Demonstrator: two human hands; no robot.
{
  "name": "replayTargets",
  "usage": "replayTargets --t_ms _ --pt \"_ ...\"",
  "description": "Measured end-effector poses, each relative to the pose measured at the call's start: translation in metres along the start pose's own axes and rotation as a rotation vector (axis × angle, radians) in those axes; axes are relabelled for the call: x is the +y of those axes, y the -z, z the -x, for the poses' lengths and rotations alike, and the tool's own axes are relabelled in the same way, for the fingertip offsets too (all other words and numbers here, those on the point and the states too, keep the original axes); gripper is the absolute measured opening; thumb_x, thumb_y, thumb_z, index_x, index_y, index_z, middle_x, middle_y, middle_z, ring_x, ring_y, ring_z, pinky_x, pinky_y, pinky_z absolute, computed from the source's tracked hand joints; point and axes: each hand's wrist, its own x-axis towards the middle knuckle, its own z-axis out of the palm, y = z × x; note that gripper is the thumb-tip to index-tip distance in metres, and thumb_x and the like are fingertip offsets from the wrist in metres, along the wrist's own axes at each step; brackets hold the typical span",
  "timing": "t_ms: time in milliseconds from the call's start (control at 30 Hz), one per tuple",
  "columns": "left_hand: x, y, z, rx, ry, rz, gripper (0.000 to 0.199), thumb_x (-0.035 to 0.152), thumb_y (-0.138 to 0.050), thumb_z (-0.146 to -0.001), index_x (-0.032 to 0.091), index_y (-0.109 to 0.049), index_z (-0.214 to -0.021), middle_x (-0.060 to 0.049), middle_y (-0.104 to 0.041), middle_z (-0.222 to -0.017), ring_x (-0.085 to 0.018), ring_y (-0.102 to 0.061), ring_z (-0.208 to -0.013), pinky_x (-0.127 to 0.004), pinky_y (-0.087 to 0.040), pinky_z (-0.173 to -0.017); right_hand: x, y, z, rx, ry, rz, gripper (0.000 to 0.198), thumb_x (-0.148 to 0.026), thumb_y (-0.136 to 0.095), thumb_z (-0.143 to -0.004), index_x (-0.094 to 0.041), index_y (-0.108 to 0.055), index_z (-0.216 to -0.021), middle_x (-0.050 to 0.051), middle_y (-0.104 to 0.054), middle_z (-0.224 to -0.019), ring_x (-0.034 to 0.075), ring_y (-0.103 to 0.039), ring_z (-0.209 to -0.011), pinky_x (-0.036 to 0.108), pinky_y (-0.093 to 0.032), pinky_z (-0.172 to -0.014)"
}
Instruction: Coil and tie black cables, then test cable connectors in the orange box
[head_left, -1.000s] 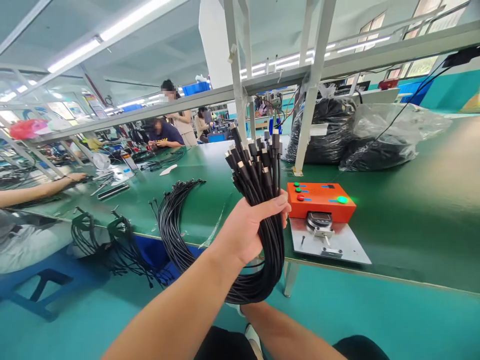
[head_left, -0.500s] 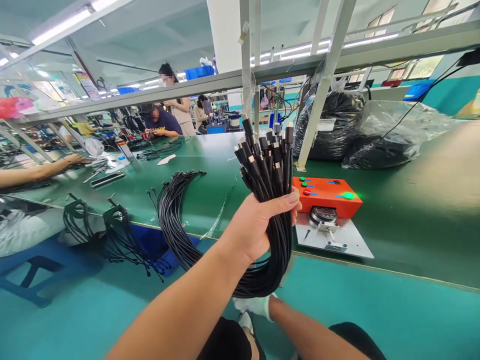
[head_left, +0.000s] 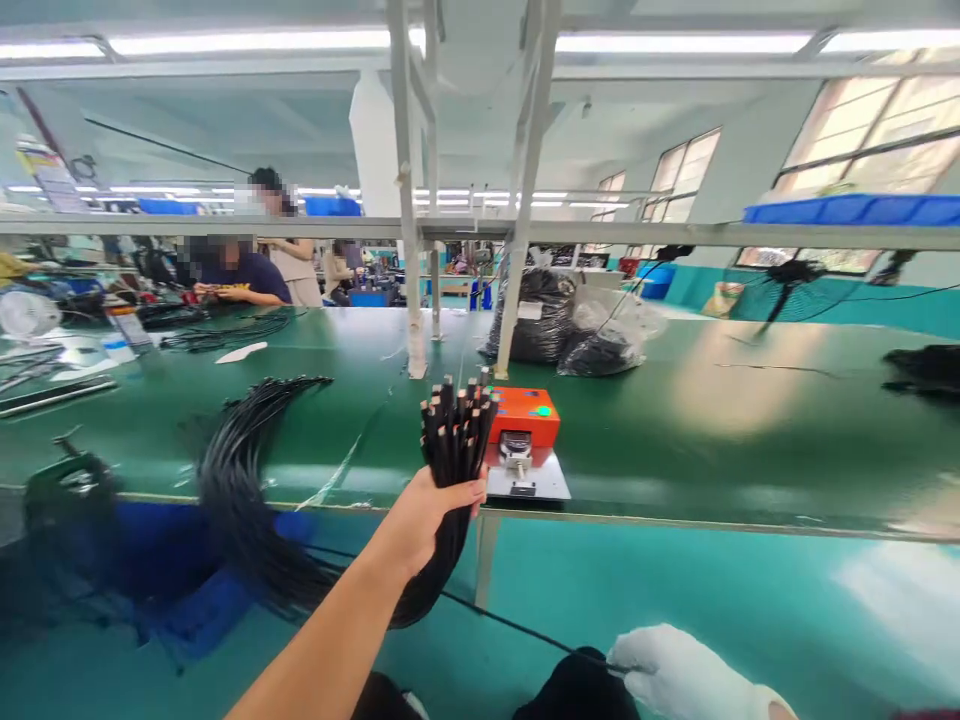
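Observation:
My left hand (head_left: pixel 427 510), bare, is wrapped round a thick bundle of black cables (head_left: pixel 452 455) just below their connector ends, which point up. From there the bundle curves down past the table edge, and its far ends lie on the green table at left. Low at right is my right hand (head_left: pixel 667 660) in a white glove, its fingertips closed on a single black cable (head_left: pixel 517 628) stretched leftward behind the bundle. Just beyond my left hand stands an orange box (head_left: pixel 529 402) with a lit green light. A round gauge (head_left: pixel 516 446) on a metal plate (head_left: pixel 551 482) sits before it.
A white shelf frame (head_left: pixel 415 300) rises from the green table (head_left: pixel 675 450). Black bags in clear plastic (head_left: pixel 534 325) stand behind the box. More cables hang blurred over a blue bin (head_left: pixel 202 610) at lower left. Two people work across the table at left.
The view has swung right and levelled. My gloved right hand has moved from below the bundle out to the right, and a single cable now stretches to it. My left hand keeps its hold.

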Motion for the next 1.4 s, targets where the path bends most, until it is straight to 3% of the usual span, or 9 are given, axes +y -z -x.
replayTargets --t_ms 167,367,533,667,833,1000,1200,1300,1400 --pt "-0.017 -0.002 0.007 0.029 0.016 -0.081 0.013 0.017 -0.075 -0.064 0.014 -0.068 -0.075 0.002 -0.060 -0.062 -0.010 -0.051 -0.060 -0.022 -0.038 -0.058 0.004 0.028 0.032 -0.062 -0.109 -0.156 0.033 -0.007 -0.042 -0.058 -0.022 -0.067 -0.072 -0.002 -0.055 -0.056 0.012 -0.047 -0.049 0.021 -0.029 -0.044" --pt "-0.020 0.000 0.022 0.072 0.021 -0.172 0.016 0.023 -0.076 -0.064 0.016 -0.070 -0.078 0.001 -0.062 -0.069 -0.013 -0.051 -0.065 -0.025 -0.040 -0.063 -0.013 0.043 0.046 0.100 -0.138 -0.917 0.011 -0.012 -0.049 -0.061 -0.021 -0.043 -0.059 -0.007 -0.042 -0.046 0.007 -0.033 -0.037 0.022 -0.024 -0.041" --pt "-0.024 -0.006 0.026 0.136 0.023 -0.150 0.021 0.026 -0.080 -0.058 0.016 -0.070 -0.074 0.001 -0.063 -0.065 -0.013 -0.051 -0.062 -0.025 -0.042 -0.061 -0.042 0.031 0.017 0.332 0.018 -1.455 0.025 -0.039 -0.067 -0.068 -0.019 -0.059 -0.081 -0.005 -0.046 -0.051 0.011 -0.043 -0.049 0.026 -0.038 -0.057" --pt "-0.030 -0.013 0.023 0.218 -0.069 -0.051 0.024 0.027 -0.082 -0.053 0.016 -0.070 -0.071 0.001 -0.063 -0.060 -0.013 -0.053 -0.056 -0.024 -0.044 -0.056 -0.078 0.017 -0.022 0.408 0.093 -1.205 0.022 -0.038 -0.064 -0.073 -0.016 -0.060 -0.070 0.003 -0.061 -0.072 0.017 -0.055 -0.071 0.028 -0.042 -0.070" --pt "-0.035 -0.018 0.021 0.203 -0.172 -0.059 0.021 0.031 -0.078 -0.059 0.016 -0.067 -0.066 -0.001 -0.064 -0.054 -0.015 -0.057 -0.052 -0.027 -0.046 -0.054 -0.110 0.003 -0.067 0.292 -0.075 -1.125 0.020 -0.029 -0.046 -0.078 -0.018 -0.044 -0.061 -0.001 -0.055 -0.042 0.013 -0.050 -0.040 0.025 -0.038 -0.049" --pt "-0.042 -0.014 0.017 0.263 -0.185 -0.022 0.025 0.033 -0.081 -0.055 0.016 -0.067 -0.068 0.002 -0.058 -0.047 -0.011 -0.051 -0.041 -0.023 -0.043 -0.042 -0.113 0.001 -0.087 0.273 -0.088 -1.126 0.019 -0.027 -0.045 -0.075 -0.019 -0.042 -0.058 -0.004 -0.048 -0.032 0.008 -0.041 -0.031 0.022 -0.033 -0.044" --pt "-0.050 -0.012 0.009 0.260 -0.091 -0.066 0.032 0.041 -0.082 -0.051 0.016 -0.061 -0.049 0.002 -0.052 -0.036 -0.012 -0.049 -0.035 -0.025 -0.042 -0.039 -0.105 0.001 -0.096 0.231 -0.079 -1.165 0.019 -0.035 -0.046 -0.072 -0.016 -0.049 -0.068 -0.005 -0.048 -0.034 0.009 -0.044 -0.029 0.021 -0.028 -0.038" --pt "-0.052 -0.015 0.014 0.292 -0.149 -0.100 0.029 0.036 -0.080 -0.056 0.018 -0.067 -0.074 0.001 -0.061 -0.051 -0.015 -0.055 -0.042 -0.026 -0.045 -0.042 -0.102 -0.002 -0.102 0.219 -0.075 -1.191 0.027 -0.041 -0.045 -0.071 -0.015 -0.051 -0.072 -0.004 -0.049 -0.035 0.010 -0.044 -0.029 0.021 -0.025 -0.036" --pt "-0.055 -0.017 0.020 0.332 -0.191 -0.195 0.054 0.037 -0.077 -0.060 0.021 -0.060 -0.108 0.001 -0.065 -0.063 -0.016 -0.056 -0.045 -0.027 -0.047 -0.043 -0.100 -0.004 -0.110 0.204 -0.086 -1.213 0.031 -0.045 -0.045 -0.067 -0.015 -0.051 -0.072 -0.004 -0.049 -0.034 0.011 -0.044 -0.027 0.022 -0.026 -0.034"
